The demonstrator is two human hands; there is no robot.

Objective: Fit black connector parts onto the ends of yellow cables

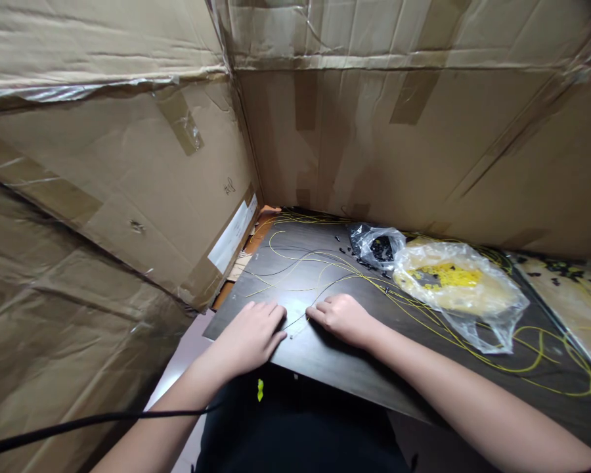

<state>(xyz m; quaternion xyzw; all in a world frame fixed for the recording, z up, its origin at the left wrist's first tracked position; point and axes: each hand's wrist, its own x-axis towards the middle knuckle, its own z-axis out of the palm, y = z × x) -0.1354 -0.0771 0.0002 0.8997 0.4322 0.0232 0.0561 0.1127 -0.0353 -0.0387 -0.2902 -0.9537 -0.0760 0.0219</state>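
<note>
My left hand [257, 333] rests on the dark tabletop [320, 368] near its front left corner, fingers curled. A thin black wire [297, 321] runs from its thumb and index finger across to my right hand [341, 316]. There the fingertips are pinched together on the same wire, which curves up and away beyond them. A tiny metallic-looking bit [291, 337] lies between the hands; what it is cannot be made out. Several thin yellow wires [325, 263] sprawl over the table just past both hands.
A clear plastic bag [502, 309] with small yellow pieces [453, 276] lies to the right. Beside it, a smaller bag [391, 236] holds black pieces [381, 248], some scattered nearby. Cardboard walls [374, 151] enclose the back and left. A black cable [93, 420] crosses my left forearm.
</note>
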